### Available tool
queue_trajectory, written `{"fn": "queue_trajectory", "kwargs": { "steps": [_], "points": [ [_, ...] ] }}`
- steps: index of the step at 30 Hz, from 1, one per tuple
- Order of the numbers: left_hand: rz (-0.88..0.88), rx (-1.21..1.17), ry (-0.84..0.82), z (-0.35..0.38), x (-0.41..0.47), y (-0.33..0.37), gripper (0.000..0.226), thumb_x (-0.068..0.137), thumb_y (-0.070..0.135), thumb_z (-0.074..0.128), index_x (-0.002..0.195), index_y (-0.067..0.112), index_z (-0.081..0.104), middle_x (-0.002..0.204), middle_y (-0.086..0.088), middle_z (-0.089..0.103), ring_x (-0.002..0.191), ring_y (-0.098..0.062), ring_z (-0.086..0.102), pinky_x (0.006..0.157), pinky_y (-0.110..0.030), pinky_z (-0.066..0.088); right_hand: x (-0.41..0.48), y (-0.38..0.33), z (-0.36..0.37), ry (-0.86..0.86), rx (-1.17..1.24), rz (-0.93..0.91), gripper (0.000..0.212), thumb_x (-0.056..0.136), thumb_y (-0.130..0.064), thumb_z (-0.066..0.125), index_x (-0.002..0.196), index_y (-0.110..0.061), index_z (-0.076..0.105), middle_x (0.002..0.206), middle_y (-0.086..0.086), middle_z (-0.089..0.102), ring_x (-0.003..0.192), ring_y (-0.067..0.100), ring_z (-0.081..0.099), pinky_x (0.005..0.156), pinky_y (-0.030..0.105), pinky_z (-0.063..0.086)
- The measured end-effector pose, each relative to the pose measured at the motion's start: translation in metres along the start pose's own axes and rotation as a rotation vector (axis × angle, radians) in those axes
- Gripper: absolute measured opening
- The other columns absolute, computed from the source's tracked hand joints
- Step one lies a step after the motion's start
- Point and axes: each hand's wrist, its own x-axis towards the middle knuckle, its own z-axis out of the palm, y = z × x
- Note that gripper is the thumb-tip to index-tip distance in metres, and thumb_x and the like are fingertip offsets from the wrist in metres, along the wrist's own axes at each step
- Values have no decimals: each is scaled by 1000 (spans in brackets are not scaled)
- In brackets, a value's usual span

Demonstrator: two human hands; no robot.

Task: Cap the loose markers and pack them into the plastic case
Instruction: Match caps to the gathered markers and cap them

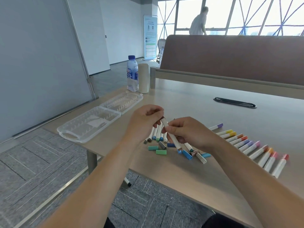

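A: Left hand (144, 122) curled over marker (171, 135), fingertips at its upper end; cap there? Can't tell. Right hand (189, 132) pinching mid-barrel, angled above loose caps (161, 151).

B: Handling?

A: Probably light, stiff, smooth plastic; rolls easily. Best gripped mid-barrel, cap pushed straight on. Plastic case (88, 124) lying open far left, apparently empty. Capped markers (250, 148) rowed at right, on table (213, 102).

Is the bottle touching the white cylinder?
Touching, it seems: the head view shows the bottle pressed against the white cylinder, with no gap visible between them.
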Motion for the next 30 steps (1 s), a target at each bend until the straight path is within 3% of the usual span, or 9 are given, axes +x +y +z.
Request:
{"fn": "queue_trajectory", "kwargs": {
  "steps": [2,4,6,8,13,16,21,24,30],
  "points": [
    [9,52,-21,1,-1,-3,12,93,5,61,92,15,68,72,-1,68,57,-7,56,58,-20,48,1,-1,2,20,-55,2,20,99,-23,58,96,-12,75,71,-6,72,61,5,69,55,10,47],
    [-24,26,12,-3,-1,-2,13,95,6,59,91,15,68,74,-2,70,60,-9,57,60,-20,50,1,-4,4,17,-183,-18,22,98,-27,59,90,-15,75,73,-3,73,67,12,71,62,21,53],
    [-112,-182,178,-19,4,4,14,97,4,57,90,13,67,76,-5,69,63,-11,57,61,-20,50,-2,-4,5,-53,-365,-39,26,97,-31,60,86,-11,75,77,5,72,74,23,70,72,35,55],
    [-154,-288,258,-42,12,5,12,96,3,58,91,9,67,76,-7,69,65,-13,58,64,-23,51,-6,0,4,-30,-440,-36,28,96,-32,60,81,-14,74,75,6,69,72,24,67,70,33,54],
    [-150,174,3,-33,-12,-7,8,92,11,65,87,15,70,70,4,73,63,-12,61,66,-23,54,-8,0,-15,218,-30,24,22,101,-19,54,102,-8,73,83,9,72,47,-3,59,47,8,42],
    [-172,312,33,-26,-21,-23,7,92,20,68,86,19,72,56,13,63,56,-7,52,58,-19,44,-7,1,-18,234,11,33,22,101,-19,55,105,-7,73,85,9,74,52,-1,63,51,9,45],
    [-183,565,61,-23,-31,-42,7,89,24,71,83,22,67,81,6,67,76,-11,62,63,-23,41,-11,2,-24,264,55,58,23,102,-16,53,105,-4,72,81,12,71,53,3,64,53,11,48],
    [-147,718,66,-22,-34,-44,13,86,27,73,77,24,65,80,7,65,78,-12,60,66,-28,43,-14,3,-23,272,51,72,23,101,-18,54,104,-4,72,81,11,72,51,2,63,51,11,47],
    [-81,815,-6,-17,-40,-40,5,89,29,69,85,27,71,78,10,59,72,-4,53,59,-23,36,-22,2,-17,271,-58,76,20,101,-23,54,99,-13,71,73,-1,66,45,-4,59,46,6,42]
  ]
}}
